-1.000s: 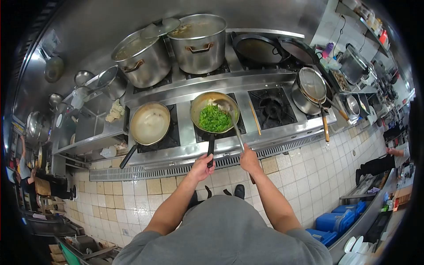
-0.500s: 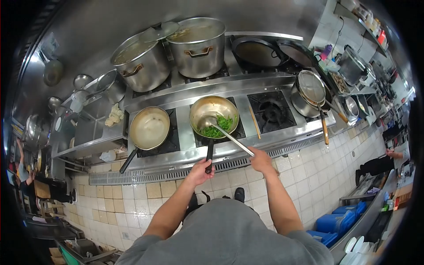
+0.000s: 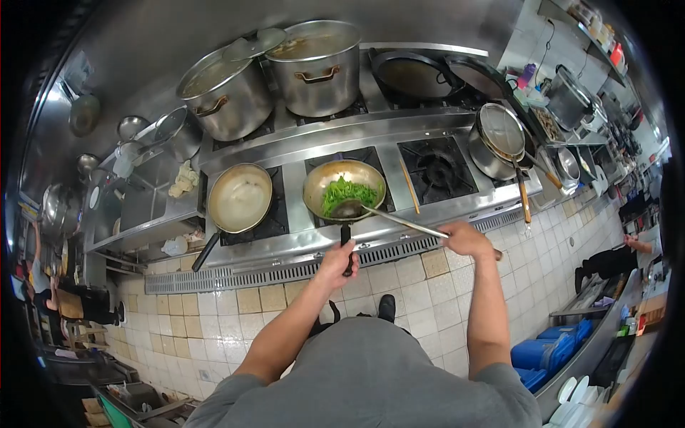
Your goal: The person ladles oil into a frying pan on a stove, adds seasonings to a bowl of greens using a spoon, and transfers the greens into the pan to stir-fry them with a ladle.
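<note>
My left hand (image 3: 336, 262) is closed round the black handle of a deep frying pan (image 3: 314, 178) at the middle front burner. Chopped green leaves (image 3: 349, 191) lie heaped in the pan. My right hand (image 3: 469, 239) grips the long handle of a metal ladle (image 3: 348, 208), whose bowl is at the near side of the pan beside the greens. A second pan (image 3: 241, 200) with cloudy whitish liquid sits on the burner to the left, its handle pointing toward me. Between the middle pan and the right burner lies a thin wooden stick (image 3: 409, 185).
Two large stockpots (image 3: 317, 82) with liquid stand on the back row. Dark woks (image 3: 414, 78) are at the back right. A pot with strainers (image 3: 499, 135) stands at the right end. Left of the stove is a metal sink (image 3: 153, 203). Another person (image 3: 621, 264) stands far right.
My right hand has moved right, bringing the ladle's bowl from the pan's middle to its near side. The pan is tipped more, and the greens have shifted within it.
</note>
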Demonstrator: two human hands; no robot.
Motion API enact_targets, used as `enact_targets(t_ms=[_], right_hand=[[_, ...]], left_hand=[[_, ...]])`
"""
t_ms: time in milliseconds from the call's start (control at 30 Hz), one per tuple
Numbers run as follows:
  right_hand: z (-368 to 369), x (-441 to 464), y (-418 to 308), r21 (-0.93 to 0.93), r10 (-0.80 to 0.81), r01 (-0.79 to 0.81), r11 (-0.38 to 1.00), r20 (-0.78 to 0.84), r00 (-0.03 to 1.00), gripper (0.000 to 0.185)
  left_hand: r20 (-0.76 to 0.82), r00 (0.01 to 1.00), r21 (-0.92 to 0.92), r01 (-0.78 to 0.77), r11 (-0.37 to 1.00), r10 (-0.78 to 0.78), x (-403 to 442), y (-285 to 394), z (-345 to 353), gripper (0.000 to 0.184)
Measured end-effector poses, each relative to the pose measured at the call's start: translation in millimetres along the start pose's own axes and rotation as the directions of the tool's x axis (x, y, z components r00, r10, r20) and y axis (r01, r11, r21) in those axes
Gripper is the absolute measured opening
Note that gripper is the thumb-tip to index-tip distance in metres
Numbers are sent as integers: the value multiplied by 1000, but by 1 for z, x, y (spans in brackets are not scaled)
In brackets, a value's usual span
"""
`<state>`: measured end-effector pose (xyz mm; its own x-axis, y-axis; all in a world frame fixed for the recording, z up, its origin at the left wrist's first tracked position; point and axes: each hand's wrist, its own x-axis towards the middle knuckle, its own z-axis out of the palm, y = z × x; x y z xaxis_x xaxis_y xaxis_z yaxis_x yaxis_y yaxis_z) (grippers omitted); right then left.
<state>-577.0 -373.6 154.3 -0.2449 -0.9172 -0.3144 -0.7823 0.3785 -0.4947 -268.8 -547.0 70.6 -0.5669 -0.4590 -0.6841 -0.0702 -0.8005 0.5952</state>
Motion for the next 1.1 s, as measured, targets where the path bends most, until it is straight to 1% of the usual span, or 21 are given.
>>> enact_targets(t_ms=[33, 100, 167, 200, 267, 367, 433, 500, 533, 600, 633, 700, 733, 800, 833, 867, 900, 967, 1000, 1033, 1100], right_hand=[[14, 6, -4, 5, 5, -5, 1000, -3, 1000, 25], [41, 19, -36, -181, 157, -201, 963, -233, 960, 30], [63, 17, -59, -96, 251, -284, 954, -262, 932, 37], [78, 14, -59, -88, 253, -287, 954, -277, 927, 37], [109, 5, -53, 117, 285, -261, 958, -307, 908, 37], [109, -12, -53, 261, 231, -151, 953, -313, 921, 37], [88, -18, -32, 264, 190, -105, 959, -319, 928, 36], [36, -40, -26, 204, 1, 35, 978, -170, 986, 36], [17, -45, -25, 210, 3, 35, 977, -179, 984, 36], [-12, -51, -22, 73, 80, -82, 994, 25, 996, 32], [-13, -43, -23, 78, 91, -93, 993, 28, 995, 32], [2, -16, -36, -110, 163, -166, 980, -36, 986, 31], [15, -4, -43, -113, 163, -166, 980, -41, 986, 31], [50, 14, -52, -183, 278, -330, 926, -262, 924, 33], [67, 16, -53, -178, 273, -327, 928, -272, 923, 33], [86, 14, -53, -104, 272, -320, 942, -323, 906, 34], [98, 11, -52, -30, 277, -310, 950, -371, 886, 34], [110, -5, -52, 62, 283, -279, 958, -346, 894, 35], [113, -13, -52, 152, 282, -245, 958, -320, 905, 35], [113, -20, -49, 149, 282, -247, 958, -310, 908, 35], [98, -30, -35, 185, 183, -126, 975, -332, 926, 37]], left_hand=[[2, 1000, 6, 3, 1000, -3, 15, -12, -9, 26], [99, 983, 131, -166, 978, 153, 35, -42, -26, 28], [134, 986, 87, -111, 990, 99, 32, -72, -44, 25], [148, 985, 56, -98, 994, 88, 22, -76, -43, 25], [135, 988, 53, -85, 995, 77, 19, -74, -36, 26], [102, 988, 56, -123, 991, 117, 50, -38, -27, 26], [92, 990, 7, -112, 994, 111, 40, -27, -17, 26], [3, 1000, 48, -12, 999, 12, 8, -22, -7, 27], [29, 999, 33, 32, 999, -33, -13, -22, -3, 27], [28, 998, 5, 59, 998, -59, -19, -10, 1, 27], [21, 996, -40, 90, 995, -89, -21, -8, 1, 28], [40, 999, -3, 28, 1000, -28, 9, -6, -4, 30], [74, 997, 45, -10, 999, 7, 17, -15, -8, 30], [122, 991, 112, -67, 991, 53, 24, -52, -31, 29], [140, 988, 135, -86, 987, 67, 22, -70, -42, 28], [148, 983, 84, -118, 989, 105, 16, -83, -46, 29], [132, 989, 91, -71, 993, 59, 9, -82, -45, 29], [75, 991, 175, -125, 977, 113, 20, -70, -43, 28], [87, 992, 130, -107, 986, 96, 32, -58, -44, 28], [100, 992, 83, -91, 992, 82, 42, -44, -42, 28], [77, 995, 58, -75, 996, 70, 32, -31, -30, 28]])
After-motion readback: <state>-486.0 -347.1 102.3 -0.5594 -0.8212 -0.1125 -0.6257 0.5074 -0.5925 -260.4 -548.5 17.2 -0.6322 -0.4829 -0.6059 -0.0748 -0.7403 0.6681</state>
